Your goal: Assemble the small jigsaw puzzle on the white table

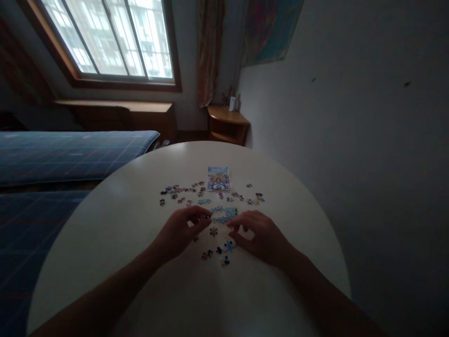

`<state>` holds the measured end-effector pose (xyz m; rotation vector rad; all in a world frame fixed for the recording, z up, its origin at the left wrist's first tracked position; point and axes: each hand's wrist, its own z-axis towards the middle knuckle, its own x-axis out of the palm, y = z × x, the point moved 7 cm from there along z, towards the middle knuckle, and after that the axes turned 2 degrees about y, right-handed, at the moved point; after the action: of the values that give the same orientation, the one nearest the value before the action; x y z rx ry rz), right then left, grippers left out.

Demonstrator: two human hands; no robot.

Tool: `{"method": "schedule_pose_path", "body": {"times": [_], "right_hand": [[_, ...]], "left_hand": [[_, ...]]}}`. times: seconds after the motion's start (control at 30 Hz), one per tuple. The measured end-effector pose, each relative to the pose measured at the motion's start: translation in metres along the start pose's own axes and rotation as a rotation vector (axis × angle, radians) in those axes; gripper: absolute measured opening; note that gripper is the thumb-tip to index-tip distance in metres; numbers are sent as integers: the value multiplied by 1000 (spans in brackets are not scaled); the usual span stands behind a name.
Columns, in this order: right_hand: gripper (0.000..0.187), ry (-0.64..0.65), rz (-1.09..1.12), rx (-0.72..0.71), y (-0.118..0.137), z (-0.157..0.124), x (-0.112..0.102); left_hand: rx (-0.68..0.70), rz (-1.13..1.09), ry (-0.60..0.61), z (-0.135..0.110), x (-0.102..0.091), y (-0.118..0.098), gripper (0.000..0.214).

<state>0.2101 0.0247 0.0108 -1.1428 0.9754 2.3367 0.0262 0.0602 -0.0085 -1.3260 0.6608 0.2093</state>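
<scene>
My left hand [184, 229] pinches a small dark puzzle piece [208, 216] between thumb and fingertips, at the left end of a partly joined light-blue puzzle section [229, 214]. On the right side of that section is my right hand [261, 234], its thumb and forefinger curved but apart, with no piece clearly visible between them. A loose puzzle piece [213, 231] lies between the hands. Nearer to me are several more pieces [226, 247], some blue and white. Beyond the joined section lies a short light-blue strip [204, 201].
Everything lies on a round white table [140, 281]. A colourful printed picture sheet [219, 179] lies behind the pieces. Loose pieces spread to the left [174, 189] and right [257, 198]. A plaid-covered bed [70, 154] stands left, a wall [368, 164] right.
</scene>
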Motion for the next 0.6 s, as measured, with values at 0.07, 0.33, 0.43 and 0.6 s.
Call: {"method": "schedule_pose_path", "body": {"times": [0.07, 0.33, 0.43, 0.6], "right_hand": [[21, -51, 31, 6, 5, 1, 0], [18, -144, 115, -91, 19, 5, -2], [15, -145, 159, -70, 16, 5, -3], [18, -99, 235, 20, 9, 4, 0]], "left_hand": [[-12, -162, 43, -5, 16, -4, 28], [-146, -522, 143, -13, 37, -2, 28], [-164, -498, 134, -15, 37, -2, 31], [-154, -493, 166, -15, 40, -2, 30]]}}
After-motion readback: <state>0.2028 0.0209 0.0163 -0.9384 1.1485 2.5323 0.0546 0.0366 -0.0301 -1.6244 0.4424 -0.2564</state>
